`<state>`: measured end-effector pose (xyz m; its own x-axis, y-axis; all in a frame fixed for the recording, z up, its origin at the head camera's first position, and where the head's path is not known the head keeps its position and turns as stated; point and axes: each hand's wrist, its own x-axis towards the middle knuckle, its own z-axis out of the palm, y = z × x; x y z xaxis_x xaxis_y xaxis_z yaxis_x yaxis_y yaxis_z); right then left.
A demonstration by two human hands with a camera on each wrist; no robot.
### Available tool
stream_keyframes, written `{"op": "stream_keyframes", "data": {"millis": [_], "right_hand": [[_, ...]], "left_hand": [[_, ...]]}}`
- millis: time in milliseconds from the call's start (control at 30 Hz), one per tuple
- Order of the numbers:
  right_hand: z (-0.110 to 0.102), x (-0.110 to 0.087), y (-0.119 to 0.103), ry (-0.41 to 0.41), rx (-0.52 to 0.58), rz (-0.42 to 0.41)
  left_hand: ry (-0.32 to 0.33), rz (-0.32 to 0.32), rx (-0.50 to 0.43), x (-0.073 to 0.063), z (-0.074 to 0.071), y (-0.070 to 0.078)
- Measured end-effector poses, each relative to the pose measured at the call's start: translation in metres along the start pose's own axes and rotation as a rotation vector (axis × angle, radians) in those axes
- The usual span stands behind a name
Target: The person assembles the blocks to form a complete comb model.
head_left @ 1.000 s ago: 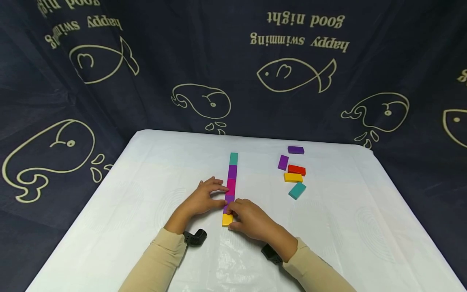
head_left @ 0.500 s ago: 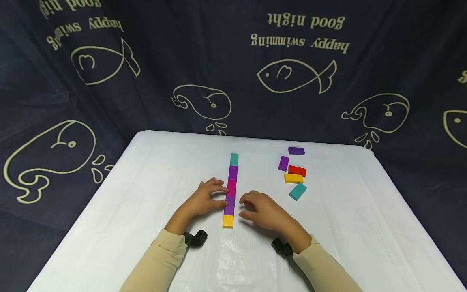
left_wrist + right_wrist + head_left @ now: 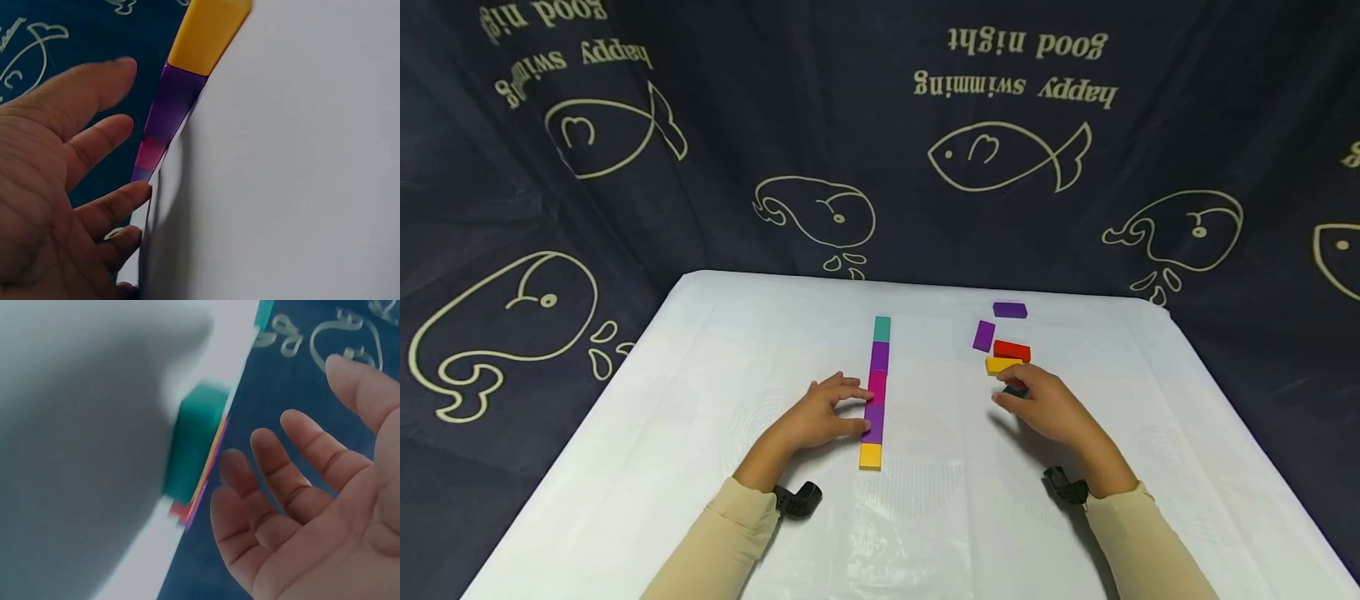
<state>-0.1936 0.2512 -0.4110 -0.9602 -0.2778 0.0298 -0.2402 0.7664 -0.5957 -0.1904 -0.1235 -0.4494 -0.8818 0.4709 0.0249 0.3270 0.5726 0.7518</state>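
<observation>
A straight row of blocks runs away from me along the white table: a yellow block (image 3: 870, 457) nearest, then a purple block (image 3: 874, 425), a pink block (image 3: 877, 385), another purple block (image 3: 879, 357) and a teal block (image 3: 882, 329) farthest. My left hand (image 3: 816, 417) lies at the row's left side, thumb and a finger at the near purple and pink blocks. Its fingers are spread in the left wrist view. Over a loose teal block (image 3: 197, 447) hovers my right hand (image 3: 1048, 404), fingers parted and holding nothing. The hand partly hides that block in the head view.
Beyond the right hand lie a loose yellow block (image 3: 1000, 366), a red block (image 3: 1012, 351) and two purple blocks, one tilted (image 3: 983, 335). The white table (image 3: 760, 333) ends at a dark curtain (image 3: 880, 108) printed with fish and whales.
My right hand has left the near end of the row and travelled right and away to the loose teal block. The left hand has stayed beside the row.
</observation>
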Motion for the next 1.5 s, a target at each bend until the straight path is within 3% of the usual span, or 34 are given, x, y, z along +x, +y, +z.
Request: {"op": "stream_keyframes", "data": {"millis": [233,500,733,1167,1500], "right_hand": [[-0.018,0.000,0.023,-0.013,0.014,0.068],[-0.012,0.007,0.032,-0.135,-0.042,0.104],[-0.007,0.008,0.030,-0.125,-0.055,0.143],[-0.001,0.009,0.027,-0.109,-0.113,0.183],[-0.001,0.007,0.026,-0.102,-0.126,0.175]], "left_hand": [[-0.042,-0.007,0.021,-0.016,0.002,0.009],[-0.015,-0.024,0.037,-0.020,0.008,0.010],[0.017,-0.017,0.046,-0.019,0.010,0.008],[0.021,0.000,0.036,-0.020,0.012,0.004],[0.023,0.005,0.025,-0.020,0.012,0.004]]}}
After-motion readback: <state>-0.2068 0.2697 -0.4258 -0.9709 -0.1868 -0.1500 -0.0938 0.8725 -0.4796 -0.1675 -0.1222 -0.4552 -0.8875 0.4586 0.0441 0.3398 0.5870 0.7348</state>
